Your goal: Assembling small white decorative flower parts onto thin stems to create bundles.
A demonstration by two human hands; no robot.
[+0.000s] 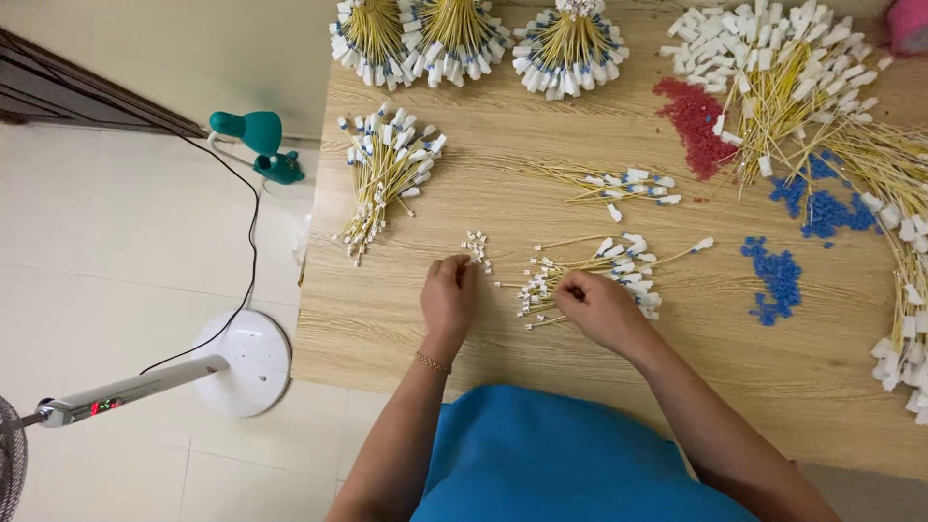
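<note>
My left hand [449, 297] rests on the wooden table [406, 329], its fingertips pinched just below a small cluster of loose white plastic connectors [476, 248]. My right hand [599, 307] lies with closed fingers on a loose pile of thin yellow wires with white connector ends [599, 271]. Whether either hand grips a piece is hidden by the fingers. A thin bracelet circles my left wrist.
Bundles of yellow wires with white and blue ends [387, 164] lie left, along the far edge [570, 43] and at the right [802, 68]. Small red beads [694, 121] and blue beads [778, 275] are heaped right. A standing fan's base [246, 358] sits on the tiled floor.
</note>
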